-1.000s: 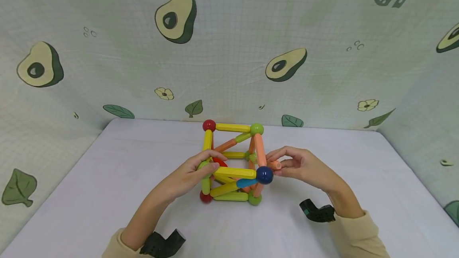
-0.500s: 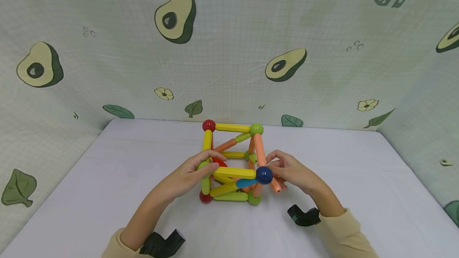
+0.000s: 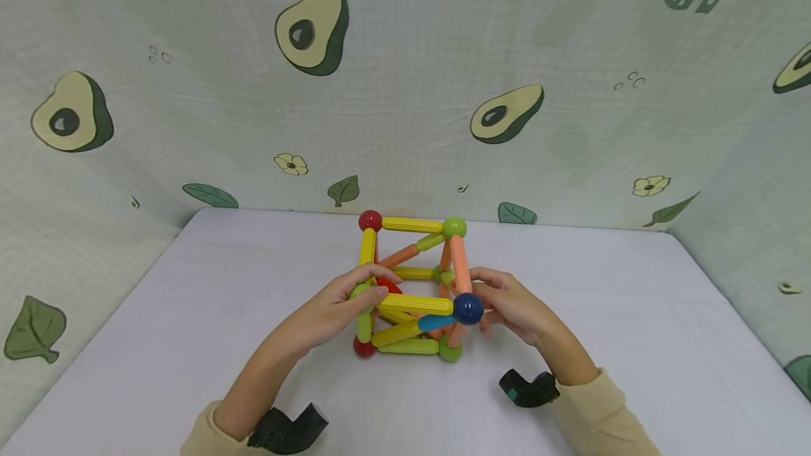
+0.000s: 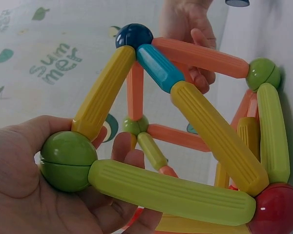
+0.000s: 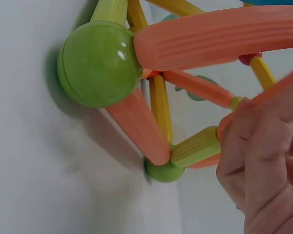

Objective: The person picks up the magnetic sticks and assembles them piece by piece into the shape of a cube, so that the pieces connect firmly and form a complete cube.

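Observation:
A frame of coloured magnetic sticks and balls (image 3: 417,305) stands on the table between both hands. My left hand (image 3: 336,305) grips its near upper left corner around a green ball (image 4: 68,161), thumb and fingers on either side. A ribbed yellow stick runs from there to a dark blue ball (image 3: 468,309) at the near upper right corner. Beside that corner my right hand (image 3: 516,305) pinches an orange stick (image 5: 283,87) at the frame's right side. Fingers and frame cover most of this stick; whether its ends touch a ball, I cannot tell.
Two green balls (image 5: 100,63) form the lower right corners, joined by an orange stick (image 5: 139,126). A yellow-and-blue diagonal (image 3: 405,331) crosses the near side. The white table (image 3: 266,245) meets a fabric backdrop (image 3: 405,125) printed with avocados and leaves.
My right hand has moved left towards the frame, turning the orange stick downward and then out of sight in the head view. The left hand and the frame stay put.

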Motion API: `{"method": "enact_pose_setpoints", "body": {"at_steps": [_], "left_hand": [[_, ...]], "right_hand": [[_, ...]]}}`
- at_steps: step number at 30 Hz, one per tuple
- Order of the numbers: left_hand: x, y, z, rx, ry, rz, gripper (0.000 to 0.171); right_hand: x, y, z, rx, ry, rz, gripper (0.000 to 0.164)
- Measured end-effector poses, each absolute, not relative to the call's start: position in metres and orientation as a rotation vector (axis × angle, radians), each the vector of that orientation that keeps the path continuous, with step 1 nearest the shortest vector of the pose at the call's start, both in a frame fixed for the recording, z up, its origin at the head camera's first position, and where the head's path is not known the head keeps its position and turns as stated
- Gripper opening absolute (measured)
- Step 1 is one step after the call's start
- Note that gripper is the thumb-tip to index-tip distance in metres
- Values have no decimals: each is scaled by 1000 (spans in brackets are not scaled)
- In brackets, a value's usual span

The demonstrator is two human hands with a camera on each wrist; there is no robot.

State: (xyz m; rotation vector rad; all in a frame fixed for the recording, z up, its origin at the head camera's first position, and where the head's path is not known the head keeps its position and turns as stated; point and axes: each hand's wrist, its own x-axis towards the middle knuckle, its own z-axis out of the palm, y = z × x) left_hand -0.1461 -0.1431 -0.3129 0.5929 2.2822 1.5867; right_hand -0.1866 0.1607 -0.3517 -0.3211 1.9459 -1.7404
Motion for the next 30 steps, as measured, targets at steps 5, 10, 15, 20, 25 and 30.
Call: {"method": "enact_pose_setpoints", "body": {"at_steps": [5,10,15,20,25,30], "left_hand": [[-146,-144,-312,590,2288,1579,32],[-146,-144,-312,589,2292,1579,33],[-146,-145,-312,595,2296,1578,33],[-145,-145,-312,596,2292,1581,33],[-145,-147,-312,588,2284,1588,32],[-143,-148,-311,596,2270,1603,33]], "right_hand": [[-188,162,-350,-420,1921,-1710,52],[-187,163,-343,-564,2017,-1569,58],[-181,170,-328,-674,2082,-1460,47],[-182,187,-323,-772,2000,-1458,46],[-188,189,-332,-855,1945,-1447,44],[-192,182,-340,-802,1907,-1476,44]]}}
